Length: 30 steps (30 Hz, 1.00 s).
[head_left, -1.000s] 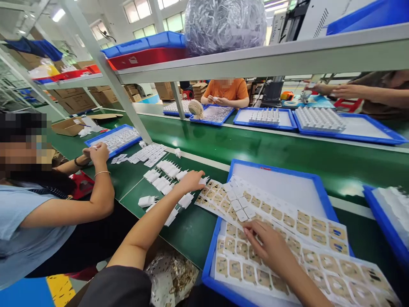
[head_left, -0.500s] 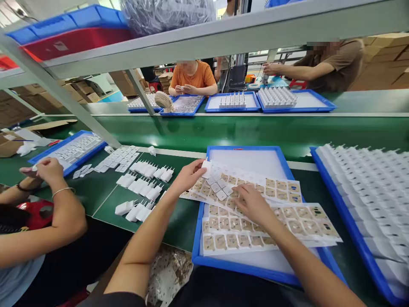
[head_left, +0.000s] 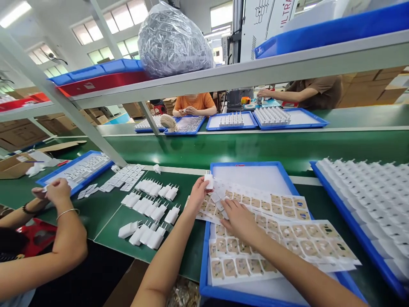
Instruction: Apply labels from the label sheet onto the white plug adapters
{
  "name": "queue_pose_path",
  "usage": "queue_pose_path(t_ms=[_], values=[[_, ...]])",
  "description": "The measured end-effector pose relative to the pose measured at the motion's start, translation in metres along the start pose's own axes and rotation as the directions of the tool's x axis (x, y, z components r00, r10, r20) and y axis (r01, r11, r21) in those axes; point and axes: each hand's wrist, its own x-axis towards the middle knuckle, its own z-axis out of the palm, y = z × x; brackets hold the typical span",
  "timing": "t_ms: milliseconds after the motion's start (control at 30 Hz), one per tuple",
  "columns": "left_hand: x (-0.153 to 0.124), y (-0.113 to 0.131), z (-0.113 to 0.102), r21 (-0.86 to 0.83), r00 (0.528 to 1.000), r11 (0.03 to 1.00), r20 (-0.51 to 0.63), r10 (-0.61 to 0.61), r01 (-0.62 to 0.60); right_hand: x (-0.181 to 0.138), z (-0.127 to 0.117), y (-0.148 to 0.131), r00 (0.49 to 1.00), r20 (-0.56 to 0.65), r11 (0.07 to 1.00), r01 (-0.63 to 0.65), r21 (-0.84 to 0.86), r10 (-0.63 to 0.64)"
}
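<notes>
My left hand is closed around a white plug adapter, held with its pins up over the left edge of the sticker sheets. My right hand lies over the sheets, fingers stretched forward and thumb apart. Its fingertips touch a small cluster of white square pieces, partly covering them. Beneath it, overlapping sheets of tan, square-cornered stickers spread across a blue-rimmed tray and past its right side.
Rows of plug adapters stand on the green bench to the left, near flat white squares. A full tray of white housings is at right. A co-worker's hands work at far left. A shelf crosses overhead.
The view has tilted upward. My right hand has moved left onto the white square pieces, now covering some of them. My left hand still holds the plug adapter, now showing more upright.
</notes>
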Motion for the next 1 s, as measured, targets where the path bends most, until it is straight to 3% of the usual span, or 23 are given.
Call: queue_pose_path(t_ms=[267,333,400,500,600,700,800,1000], values=[[0.002,0.0,0.0,-0.131,0.998,0.991,-0.057,0.013,-0.02,0.002,-0.017,0.007,0.999,0.031,0.999,0.021,0.034,-0.022],[0.001,0.004,-0.001,-0.164,0.994,0.985,-0.099,0.041,-0.057,-0.001,-0.031,0.02,0.999,-0.049,0.998,-0.013,0.064,0.016],[0.0,0.009,-0.002,-0.2,0.989,0.975,-0.133,0.067,-0.093,-0.008,-0.049,0.037,0.977,-0.199,0.98,-0.041,0.196,0.08],[-0.006,0.018,0.001,-0.278,0.993,0.958,-0.108,0.047,-0.075,-0.018,-0.072,0.064,0.911,-0.282,0.851,-0.122,0.511,0.3],[-0.013,0.021,0.007,-0.348,1.0,0.937,-0.023,-0.007,-0.002,-0.024,-0.079,0.085,0.832,-0.182,0.597,-0.207,0.775,0.524],[-0.02,0.019,0.015,-0.37,0.999,0.928,0.029,-0.042,0.049,-0.025,-0.07,0.095,0.811,-0.073,0.382,-0.192,0.904,0.58],[-0.025,0.014,0.02,-0.353,0.995,0.931,0.065,-0.073,0.092,-0.023,-0.06,0.095,0.805,-0.007,0.308,-0.219,0.926,0.593],[-0.032,0.007,0.022,-0.259,0.992,0.961,0.101,-0.073,0.097,-0.021,-0.059,0.09,0.815,0.051,0.254,-0.239,0.937,0.578]])
